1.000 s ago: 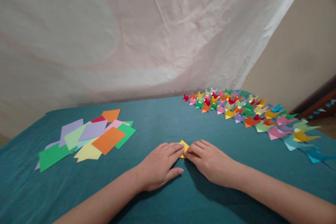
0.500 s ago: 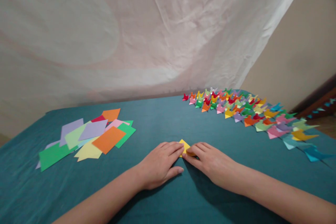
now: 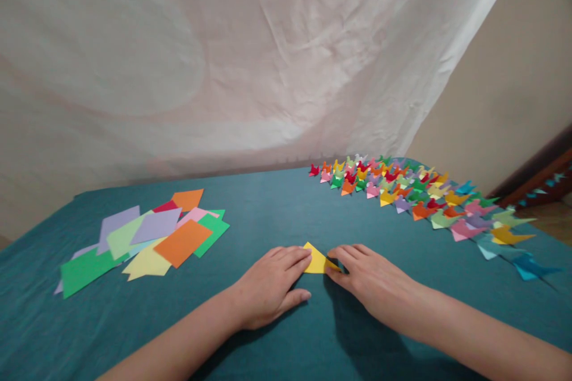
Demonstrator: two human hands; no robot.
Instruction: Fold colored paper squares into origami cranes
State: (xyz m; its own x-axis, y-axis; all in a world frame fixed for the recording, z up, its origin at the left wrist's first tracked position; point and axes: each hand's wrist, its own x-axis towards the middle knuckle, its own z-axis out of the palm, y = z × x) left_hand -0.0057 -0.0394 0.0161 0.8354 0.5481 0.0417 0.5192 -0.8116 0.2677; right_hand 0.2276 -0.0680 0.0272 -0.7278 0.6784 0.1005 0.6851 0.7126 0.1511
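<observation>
A small piece of folded yellow paper (image 3: 316,261) lies on the teal cloth in front of me, its tip pointing away. My left hand (image 3: 279,286) rests flat over its left side, fingers stretched out and fingertips on the paper, with the thumb apart on the cloth. At the right corner, my right hand (image 3: 357,271) pinches the paper between thumb and fingers. Part of the paper's left edge is hidden under my left fingertips.
Loose paper sheets (image 3: 185,243) in several colours overlap on the left. Rows of folded paper birds (image 3: 440,190) stand on the right side of the teal tablecloth (image 3: 263,208). A pale hanging sheet (image 3: 268,59) rises behind the table.
My right hand has moved a little to the right along the yellow paper, uncovering more of it. My left hand has stayed nearly in place. The view has shifted slightly.
</observation>
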